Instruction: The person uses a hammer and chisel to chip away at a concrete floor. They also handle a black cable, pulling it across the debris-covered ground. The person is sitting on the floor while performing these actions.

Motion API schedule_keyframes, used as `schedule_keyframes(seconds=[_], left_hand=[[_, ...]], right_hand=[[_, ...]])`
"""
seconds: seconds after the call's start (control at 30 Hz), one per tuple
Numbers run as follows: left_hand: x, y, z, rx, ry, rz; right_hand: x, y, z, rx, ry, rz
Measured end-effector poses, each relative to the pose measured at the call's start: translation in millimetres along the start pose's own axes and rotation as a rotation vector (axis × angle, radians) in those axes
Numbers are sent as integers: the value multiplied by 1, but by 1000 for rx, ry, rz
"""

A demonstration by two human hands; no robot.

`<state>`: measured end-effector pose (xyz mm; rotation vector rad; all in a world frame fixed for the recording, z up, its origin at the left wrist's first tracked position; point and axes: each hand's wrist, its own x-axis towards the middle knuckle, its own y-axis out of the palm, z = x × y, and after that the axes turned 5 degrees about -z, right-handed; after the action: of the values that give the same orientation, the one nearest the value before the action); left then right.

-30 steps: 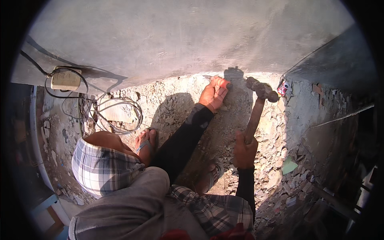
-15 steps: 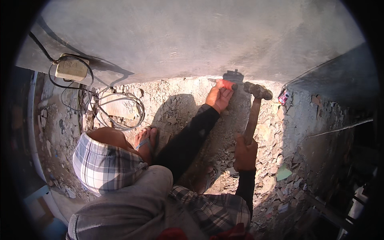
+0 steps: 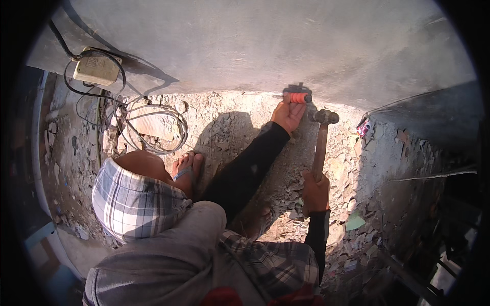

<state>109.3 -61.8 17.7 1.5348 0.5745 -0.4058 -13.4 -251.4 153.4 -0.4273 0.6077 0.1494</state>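
Observation:
A chisel with a ribbed red grip [image 3: 300,98] lies almost level at the foot of the grey wall [image 3: 245,46], its struck end toward the right. My left hand [image 3: 289,116] is closed around the grip, and the chisel's tip is hard to make out beside the fingers. In my right hand [image 3: 315,194] is a hammer [image 3: 320,150], gripped low on its wooden handle. The hammer's dark metal head is just right of and below the chisel's end, with a small gap between them.
Broken rubble [image 3: 224,130] covers the ground along the wall. On the left, a cream box [image 3: 99,68] hangs with a black cable, above a coiled cable [image 3: 178,127]. A crushed can [image 3: 363,127] lies at the right corner. My sandalled foot [image 3: 187,167] stands on the rubble.
The view has tilted slightly. My left hand and the chisel have shifted a little up and right; the hammer head has come slightly left, closer to the chisel's end.

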Motion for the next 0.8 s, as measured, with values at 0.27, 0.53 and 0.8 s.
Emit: schedule_keyframes(seconds=[0.27,0.53,0.8], left_hand=[[-1,19,13,7,-49,-64],[25,8,8,-36,33,-14],[-6,31,8,-5,-73,-139]], right_hand=[[-64,-65,166,816,-952,-475],[-6,-3,28,-132,2,44],[-81,-84,188,734,-955,-339]])
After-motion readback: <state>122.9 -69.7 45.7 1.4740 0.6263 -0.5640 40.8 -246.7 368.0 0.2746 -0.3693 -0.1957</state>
